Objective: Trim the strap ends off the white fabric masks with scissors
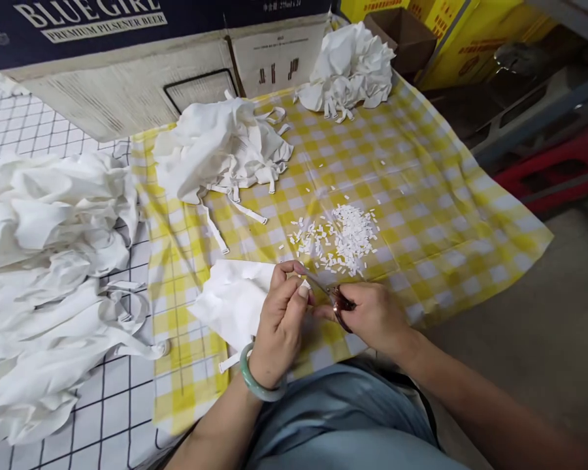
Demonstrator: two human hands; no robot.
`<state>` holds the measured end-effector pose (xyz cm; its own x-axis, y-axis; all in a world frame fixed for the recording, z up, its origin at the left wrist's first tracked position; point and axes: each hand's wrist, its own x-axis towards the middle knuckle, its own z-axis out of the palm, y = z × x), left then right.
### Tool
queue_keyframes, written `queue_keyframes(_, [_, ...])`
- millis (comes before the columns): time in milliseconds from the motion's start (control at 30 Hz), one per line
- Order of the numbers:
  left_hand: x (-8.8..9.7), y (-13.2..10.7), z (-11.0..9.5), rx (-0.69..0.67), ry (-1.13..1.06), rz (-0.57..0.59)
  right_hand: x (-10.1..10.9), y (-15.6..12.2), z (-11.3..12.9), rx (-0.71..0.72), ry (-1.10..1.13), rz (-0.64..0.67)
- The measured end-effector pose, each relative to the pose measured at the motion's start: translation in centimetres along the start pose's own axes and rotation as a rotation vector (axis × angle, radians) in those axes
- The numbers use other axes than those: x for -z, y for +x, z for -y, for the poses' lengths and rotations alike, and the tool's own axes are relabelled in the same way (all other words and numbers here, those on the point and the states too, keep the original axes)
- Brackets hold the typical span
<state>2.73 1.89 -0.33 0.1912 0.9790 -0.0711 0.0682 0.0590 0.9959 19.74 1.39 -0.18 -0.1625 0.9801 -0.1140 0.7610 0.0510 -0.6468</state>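
My left hand [280,321] pinches the strap end of a white fabric piece [232,299] that lies on the yellow checked cloth [421,196]. A green bangle sits on that wrist. My right hand [375,315] is closed round small scissors [334,299] with reddish handles. Their blades point left and meet the strap at my left fingertips. Just beyond both hands lies a heap of small white cut-off bits [345,238].
A pile of white fabric pieces [223,147] lies at the middle back, another [350,68] at the far back. A large heap [49,261] covers the white grid cloth on the left. Cardboard boxes [127,72] stand behind. Bare floor [543,313] is to the right.
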Motion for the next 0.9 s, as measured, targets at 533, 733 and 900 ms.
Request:
queue_keyframes(533, [14.6, -3.9, 0.3, -0.148, 0.999, -0.066, -4.0, 0.9, 3.2, 0.158, 0.502, 0.076])
queue_keyframes(733, [13.9, -4.1, 0.4, -0.253, 0.942, -0.239, -5.7, 2.9, 5.4, 0.139, 0.336, 0.137])
queue_keyframes(900, [10.8, -8.0, 0.9, -0.010, 0.948, 0.129, -5.8, 4.3, 4.6, 0.089, 0.383, -0.009])
